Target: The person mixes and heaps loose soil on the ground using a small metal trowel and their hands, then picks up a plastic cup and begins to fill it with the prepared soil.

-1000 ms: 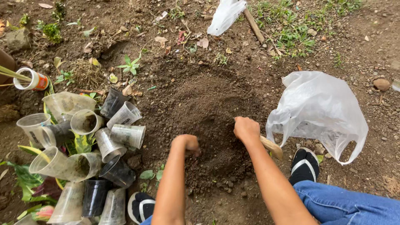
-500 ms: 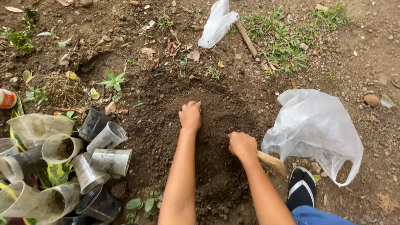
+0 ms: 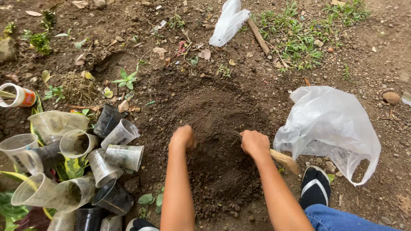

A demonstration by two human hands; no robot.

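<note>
At the left edge a heap of clear plastic cups (image 3: 124,156) lies tumbled on the ground, some on their sides with soil inside, mixed with a few dark cups (image 3: 108,119) and green-yellow leaves (image 3: 73,167). A white cup with an orange band (image 3: 19,96) lies apart at the far left. The heap's right edge comes just beside the mound of dark loose soil (image 3: 214,128), which fills the middle of the ground.

The left hand (image 3: 183,137) is closed into a fist and pressed down into the near part of the mound, fingers buried in soil; what its grip encloses, other than earth, cannot be told. To its right, with a strip of bare soil between the two, the right hand (image 3: 254,143) is wrapped tight around a wooden handle (image 3: 284,160), whose end sticks out toward the near right; the working end is hidden in the soil.

Just right of that handle lies a crumpled translucent plastic bag (image 3: 329,128), its near edge close to a black sandal with white strap (image 3: 315,186) and a blue jeans leg (image 3: 338,218). Far from the hands, a second white plastic bag (image 3: 229,21) lies against a wooden stick (image 3: 257,36), beside a patch of grass (image 3: 299,38). Open dirt stretches beyond the mound toward the far side and along the right edge, with scattered pebbles.
</note>
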